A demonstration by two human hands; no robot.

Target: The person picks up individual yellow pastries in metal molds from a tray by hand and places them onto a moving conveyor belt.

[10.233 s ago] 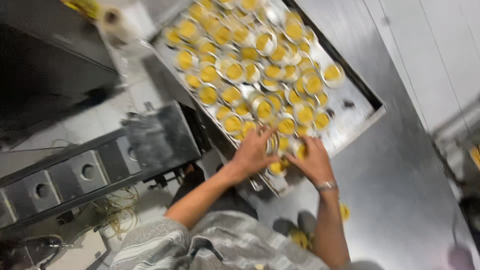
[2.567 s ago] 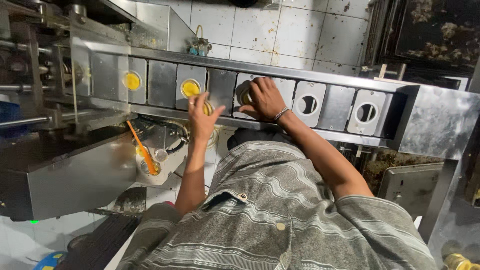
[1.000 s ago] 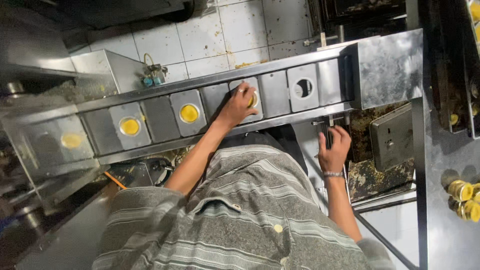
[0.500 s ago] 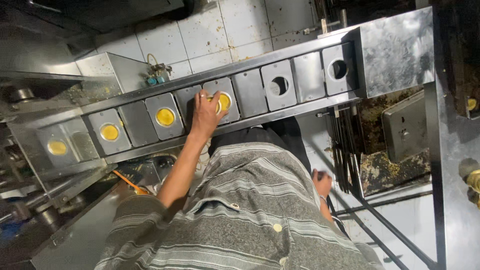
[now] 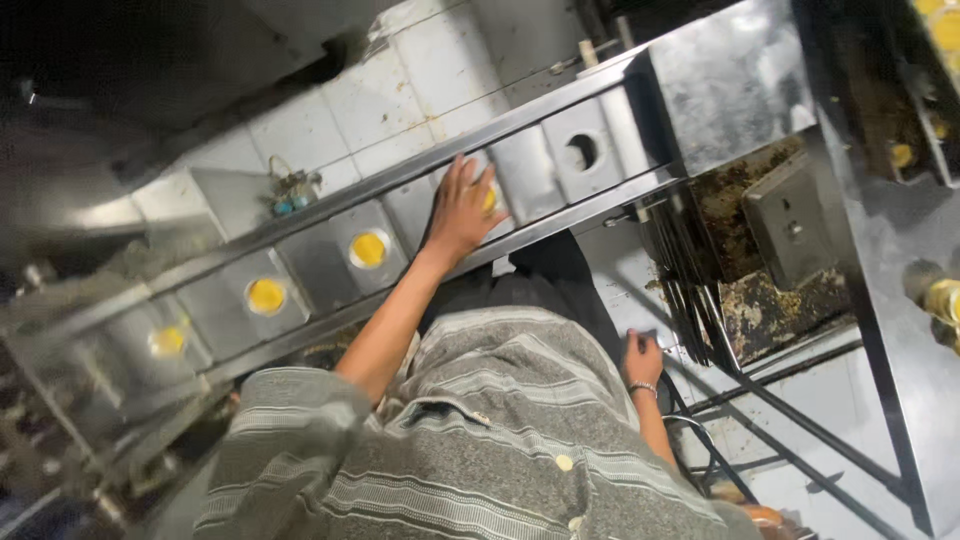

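My left hand [image 5: 462,208] lies flat with fingers spread on a steel conveyor plate [image 5: 520,165], covering a yellow-filled cup [image 5: 489,198] set in its round hole. Further left along the line, three other plates each carry a yellow cup [image 5: 368,249]. The plate to the right has an empty hole [image 5: 582,152]. My right hand [image 5: 642,358], with a bracelet at the wrist, hangs low beside my striped shirt [image 5: 500,440], its fingers curled. Whether it holds anything is hidden.
A steel table [image 5: 880,230] runs down the right edge, with yellow cups [image 5: 940,298] on it. A grimy metal box [image 5: 790,225] and dark rods sit under the conveyor's end. Behind the line is a tiled wall [image 5: 400,80], and the machine frame blurs at lower left.
Since a second ago my right hand has dropped from the machine's side to my hip. My left hand stays on a cup in the conveyor as the filled plates travel left.
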